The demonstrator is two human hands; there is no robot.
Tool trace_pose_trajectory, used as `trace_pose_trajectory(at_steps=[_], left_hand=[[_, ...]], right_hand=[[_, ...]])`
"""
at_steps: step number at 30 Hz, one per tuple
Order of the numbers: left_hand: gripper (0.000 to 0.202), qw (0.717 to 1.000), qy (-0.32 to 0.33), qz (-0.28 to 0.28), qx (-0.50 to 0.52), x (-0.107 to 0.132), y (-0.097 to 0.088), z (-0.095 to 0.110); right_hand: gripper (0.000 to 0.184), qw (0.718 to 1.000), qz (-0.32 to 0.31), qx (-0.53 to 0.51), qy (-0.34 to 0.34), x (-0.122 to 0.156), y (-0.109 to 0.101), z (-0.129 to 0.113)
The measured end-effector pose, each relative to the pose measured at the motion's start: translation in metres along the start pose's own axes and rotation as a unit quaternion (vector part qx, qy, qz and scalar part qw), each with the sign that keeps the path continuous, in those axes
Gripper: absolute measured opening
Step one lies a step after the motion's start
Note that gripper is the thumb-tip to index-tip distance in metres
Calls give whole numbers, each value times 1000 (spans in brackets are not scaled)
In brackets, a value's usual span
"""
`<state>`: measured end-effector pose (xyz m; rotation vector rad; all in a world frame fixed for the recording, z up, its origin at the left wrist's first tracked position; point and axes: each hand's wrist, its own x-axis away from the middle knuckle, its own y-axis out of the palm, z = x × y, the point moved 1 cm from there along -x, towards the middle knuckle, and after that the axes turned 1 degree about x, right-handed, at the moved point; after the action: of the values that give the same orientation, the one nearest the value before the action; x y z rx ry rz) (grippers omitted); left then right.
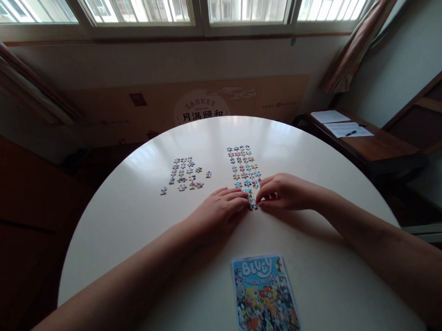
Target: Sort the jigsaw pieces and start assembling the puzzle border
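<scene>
A small joined strip of jigsaw puzzle pieces (pixel 250 196) lies on the white table between my two hands. My left hand (pixel 225 204) rests nearly flat, with its fingers stretched out and their tips on the strip's left edge. From the other side, my right hand (pixel 276 194) curls its fingers, with thumb and forefinger pinched at a puzzle piece along the strip's lower right edge. Its fingertips partly hide that piece. Just beyond the strip, loose puzzle pieces (pixel 243 160) stand in neat rows. Another group of loose pieces (pixel 184 172) lies farther left.
Nearest me on the round white table (pixel 135 229) lies a colourful picture sheet (pixel 267 301) lettered "Bluey". Single pieces sit off the left group. Beyond the table's right edge, a wooden side table (pixel 390 146) holds papers (pixel 347 129) and a pen. Windows and curtains are behind.
</scene>
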<state>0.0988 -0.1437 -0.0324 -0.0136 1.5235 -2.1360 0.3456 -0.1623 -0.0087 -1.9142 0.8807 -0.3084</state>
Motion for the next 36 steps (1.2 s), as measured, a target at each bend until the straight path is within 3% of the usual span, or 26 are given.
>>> trace_pose_trajectory(at_steps=[9,22,32,36], left_hand=[[26,1000,26,7,-1,-2,4,-4],[25,1000,8,-5,3,-3,3,-1],[23,1000,3,-11,-20,-2,0,-1],[24,1000,-3,-12,-19,-1,1,-2]], right_hand=[[17,998,12,35,45,-3,8,-1],[16,991,12,39,126,-6,8,-6],[17,991,-31,23,127,-5,4,-6],[17,989,-17,25,147,-7,8,-4]])
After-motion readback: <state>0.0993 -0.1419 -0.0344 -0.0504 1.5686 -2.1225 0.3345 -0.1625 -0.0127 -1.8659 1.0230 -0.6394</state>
